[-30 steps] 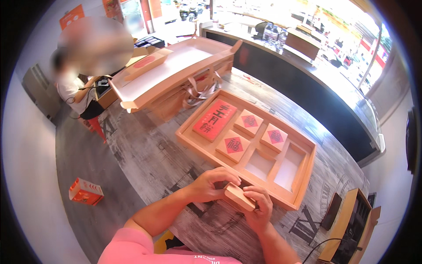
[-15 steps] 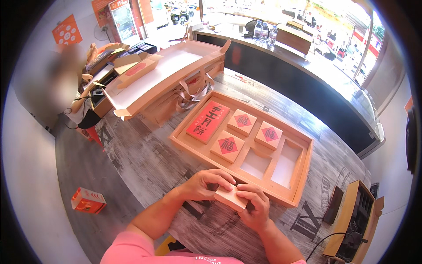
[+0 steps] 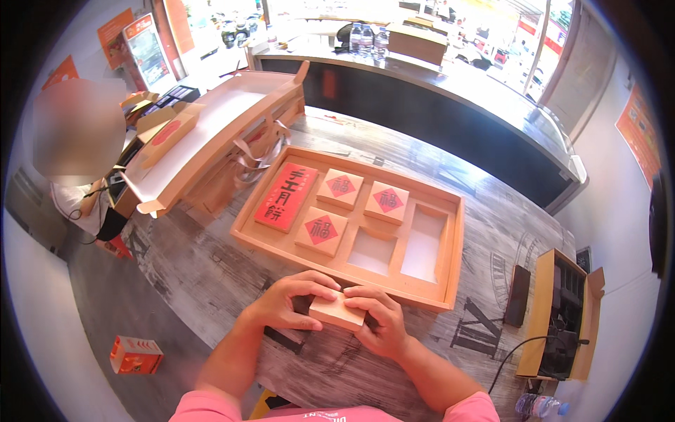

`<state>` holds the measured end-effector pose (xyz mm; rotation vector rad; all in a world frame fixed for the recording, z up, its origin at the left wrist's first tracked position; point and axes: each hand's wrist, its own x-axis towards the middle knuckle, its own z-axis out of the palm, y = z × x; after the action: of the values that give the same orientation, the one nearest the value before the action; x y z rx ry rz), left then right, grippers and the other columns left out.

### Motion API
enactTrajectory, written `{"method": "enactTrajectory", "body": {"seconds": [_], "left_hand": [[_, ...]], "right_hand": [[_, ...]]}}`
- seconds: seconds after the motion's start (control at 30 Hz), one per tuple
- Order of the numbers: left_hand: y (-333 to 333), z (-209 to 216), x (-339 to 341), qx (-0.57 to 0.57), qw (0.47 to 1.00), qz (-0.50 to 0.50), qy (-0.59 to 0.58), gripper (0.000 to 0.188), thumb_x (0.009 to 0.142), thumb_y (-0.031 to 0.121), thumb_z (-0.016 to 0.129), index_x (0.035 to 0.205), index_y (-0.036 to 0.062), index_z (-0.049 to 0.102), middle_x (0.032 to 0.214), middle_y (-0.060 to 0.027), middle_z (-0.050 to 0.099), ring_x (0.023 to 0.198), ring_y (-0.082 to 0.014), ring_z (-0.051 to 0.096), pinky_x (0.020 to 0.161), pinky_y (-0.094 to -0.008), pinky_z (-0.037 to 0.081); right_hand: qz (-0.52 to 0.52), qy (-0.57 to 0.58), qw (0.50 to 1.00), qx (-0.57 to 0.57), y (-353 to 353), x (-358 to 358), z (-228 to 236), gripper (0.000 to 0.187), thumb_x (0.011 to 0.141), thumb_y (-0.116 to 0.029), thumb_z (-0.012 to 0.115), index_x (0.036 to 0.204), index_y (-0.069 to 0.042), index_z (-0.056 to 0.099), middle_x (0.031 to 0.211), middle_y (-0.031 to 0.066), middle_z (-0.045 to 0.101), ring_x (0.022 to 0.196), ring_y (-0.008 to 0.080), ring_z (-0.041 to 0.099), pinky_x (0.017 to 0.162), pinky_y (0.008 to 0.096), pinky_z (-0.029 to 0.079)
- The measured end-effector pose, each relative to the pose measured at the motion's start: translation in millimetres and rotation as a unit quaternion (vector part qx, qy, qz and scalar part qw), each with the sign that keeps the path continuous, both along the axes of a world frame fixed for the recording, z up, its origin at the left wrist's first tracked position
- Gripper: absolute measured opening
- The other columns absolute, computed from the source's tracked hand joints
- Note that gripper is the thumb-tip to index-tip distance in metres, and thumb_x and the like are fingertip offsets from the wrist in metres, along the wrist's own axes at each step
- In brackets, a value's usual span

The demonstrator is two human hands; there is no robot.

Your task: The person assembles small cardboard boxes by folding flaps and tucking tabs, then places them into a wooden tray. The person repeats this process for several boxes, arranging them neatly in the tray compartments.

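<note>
At the person's side of the compartmented tray, a small tan box is held over the table. Left hand: thumb at the left end of the box, fingertips along its upper edge. Right hand: fingertips on the right part of its top. Both sets of fingers are clamped on the box. Inside the tray, a long red box lies left of three red-labelled square boxes.

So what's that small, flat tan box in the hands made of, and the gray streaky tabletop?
The small, flat tan box looks like matte cardboard: plain faces, crisp edges. The gray streaky tabletop shows wood-like grain and slight sheen; maybe wood, maybe printed laminate.
</note>
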<state>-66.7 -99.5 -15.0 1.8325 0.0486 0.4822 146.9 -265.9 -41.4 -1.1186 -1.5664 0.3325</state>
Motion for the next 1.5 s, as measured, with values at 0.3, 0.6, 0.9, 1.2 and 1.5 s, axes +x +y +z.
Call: {"method": "enactTrajectory", "body": {"seconds": [0.3,0.6,0.9,1.2,1.5], "left_hand": [[2.4,-2.0,0.5,-0.005,1.0,0.006,-0.007,0.054,0.08,0.018,0.094,0.128,0.0014,0.075,0.136,-0.0171,0.068,0.13,-0.0303,0.063,0.11,-0.0413,0.05],[-3.4,-4.9,0.6,-0.006,0.998,0.052,-0.017,0.045,0.082,0.012,0.088,0.124,0.0023,0.076,0.13,-0.0175,0.07,0.126,-0.0317,0.066,0.108,-0.0412,0.052],[-0.7,-11.5,2.6,0.005,0.999,0.031,-0.035,0.042,0.085,0.01,0.085,0.125,0.0032,0.075,0.133,-0.0166,0.069,0.131,-0.0297,0.063,0.111,-0.0407,0.049],[-4.7,-19.6,-2.1,-0.022,0.998,0.043,-0.038,0.034,0.085,0.004,0.083,0.117,0.0059,0.074,0.141,-0.0157,0.064,0.133,-0.0289,0.06,0.112,-0.0408,0.048],[-5.3,-15.6,-2.0,-0.033,0.998,0.046,-0.031,0.018,0.085,0.004,0.082,0.093,0.0086,0.066,0.142,-0.0137,0.062,0.128,-0.021,0.059,0.104,-0.0341,0.048]], "right_hand": [[0.024,0.007,0.999,-0.026,-1.3,3.2,5.0,0.046,0.08,0.006,0.058,0.124,0.001,0.068,0.134,0.0237,0.066,0.122,0.0406,0.066,0.107,0.0462,0.053],[0.028,-0.005,1.0,-0.009,-1.2,1.5,-0.9,0.041,0.092,-0.02,0.076,0.129,-0.004,0.068,0.137,0.0211,0.065,0.124,0.0384,0.065,0.106,0.0469,0.052],[-0.028,-0.04,0.998,0.035,-1.2,-5.3,1.2,0.027,0.086,-0.009,0.079,0.111,-0.005,0.071,0.126,0.0217,0.07,0.114,0.0351,0.069,0.096,0.0438,0.056],[-0.027,-0.038,0.998,0.037,2.4,-8.5,3.5,0.031,0.073,0.001,0.082,0.1,-0.009,0.069,0.119,0.0161,0.071,0.106,0.0332,0.069,0.083,0.04,0.056],[-0.036,-0.042,0.998,0.031,0.2,-6.6,4.9,0.027,0.073,-0.006,0.086,0.096,-0.011,0.072,0.12,0.0146,0.07,0.104,0.0305,0.069,0.079,0.0383,0.055]]}}
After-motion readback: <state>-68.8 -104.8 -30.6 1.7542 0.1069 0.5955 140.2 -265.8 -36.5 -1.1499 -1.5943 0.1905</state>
